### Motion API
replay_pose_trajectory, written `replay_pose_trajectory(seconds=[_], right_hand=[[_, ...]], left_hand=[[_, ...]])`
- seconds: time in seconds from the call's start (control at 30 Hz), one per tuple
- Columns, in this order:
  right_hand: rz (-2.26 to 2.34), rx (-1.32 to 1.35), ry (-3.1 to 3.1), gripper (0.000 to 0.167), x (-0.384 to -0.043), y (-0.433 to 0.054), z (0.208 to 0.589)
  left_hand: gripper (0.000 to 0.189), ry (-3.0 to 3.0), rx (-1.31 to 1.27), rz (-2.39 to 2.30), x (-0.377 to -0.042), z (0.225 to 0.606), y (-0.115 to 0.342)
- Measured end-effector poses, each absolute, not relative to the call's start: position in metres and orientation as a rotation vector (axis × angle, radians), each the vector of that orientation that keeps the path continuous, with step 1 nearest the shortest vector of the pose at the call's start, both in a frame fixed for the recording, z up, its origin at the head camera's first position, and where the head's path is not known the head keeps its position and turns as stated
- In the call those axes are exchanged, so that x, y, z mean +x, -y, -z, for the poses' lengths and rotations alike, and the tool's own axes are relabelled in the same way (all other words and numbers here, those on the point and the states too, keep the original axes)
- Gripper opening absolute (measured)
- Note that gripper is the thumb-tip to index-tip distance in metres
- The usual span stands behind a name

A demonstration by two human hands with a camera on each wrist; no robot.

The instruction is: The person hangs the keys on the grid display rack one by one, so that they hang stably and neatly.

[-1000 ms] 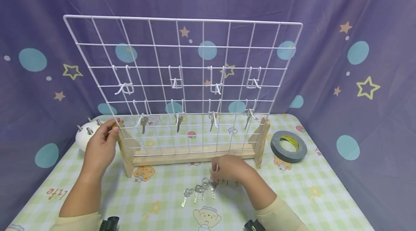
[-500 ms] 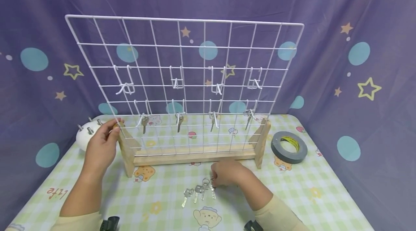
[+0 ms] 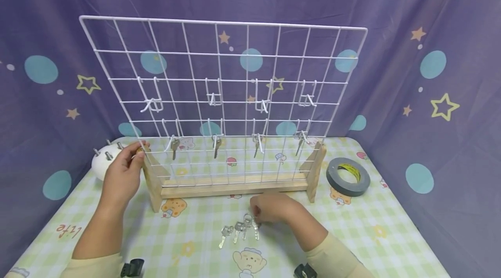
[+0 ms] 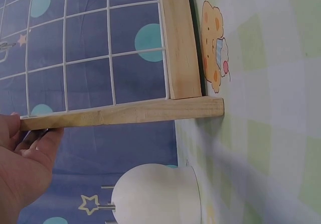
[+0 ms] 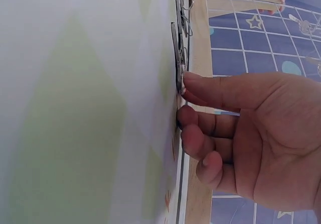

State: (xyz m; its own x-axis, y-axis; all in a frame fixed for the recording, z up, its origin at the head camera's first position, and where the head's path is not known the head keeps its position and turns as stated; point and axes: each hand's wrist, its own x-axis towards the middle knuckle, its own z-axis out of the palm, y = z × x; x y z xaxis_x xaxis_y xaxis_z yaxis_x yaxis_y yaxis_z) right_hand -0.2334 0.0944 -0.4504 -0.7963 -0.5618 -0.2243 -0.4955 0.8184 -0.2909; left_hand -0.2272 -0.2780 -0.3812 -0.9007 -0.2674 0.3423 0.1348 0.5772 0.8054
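A white wire grid rack (image 3: 247, 54) stands in a wooden base (image 3: 231, 189). My left hand (image 3: 123, 169) grips the top of its left wooden upright (image 4: 125, 113), thumb on one side and fingers on the other. Several silver keys with rings lie in a row on the cloth before the rack. At the rightmost key (image 3: 256, 231), my right hand (image 3: 274, 207) is low over the table. In the right wrist view its thumb and index finger pinch the key's ring end, the other fingers curled. Keys (image 3: 175, 149) hang from the rack's lower hooks; the upper hooks (image 3: 152, 105) carry none.
A roll of grey tape (image 3: 348, 176) lies right of the rack. Behind my left hand sits a white rounded object (image 4: 155, 194) with metal pegs. The checked tablecloth (image 3: 188, 226) covers the table, and a purple curtain (image 3: 391, 95) surrounds it.
My right hand has come down and slightly toward me, onto the rightmost key's ring end. The left hand has kept its hold on the upright.
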Motion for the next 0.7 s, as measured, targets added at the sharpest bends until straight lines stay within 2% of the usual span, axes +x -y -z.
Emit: replay_pose_trajectory(seconds=[0.2, 0.7], right_hand=[[0.306, -0.818, -2.687, 0.021, -0.2324, -0.0938, 0.4485], [0.35, -0.821, -2.656, 0.019, -0.2319, -0.0944, 0.4453]], left_hand=[[0.043, 2.374, 0.096, 1.269, -0.228, 0.3811, 0.279], [0.041, 2.372, 0.092, 1.233, -0.2291, 0.3843, 0.28]])
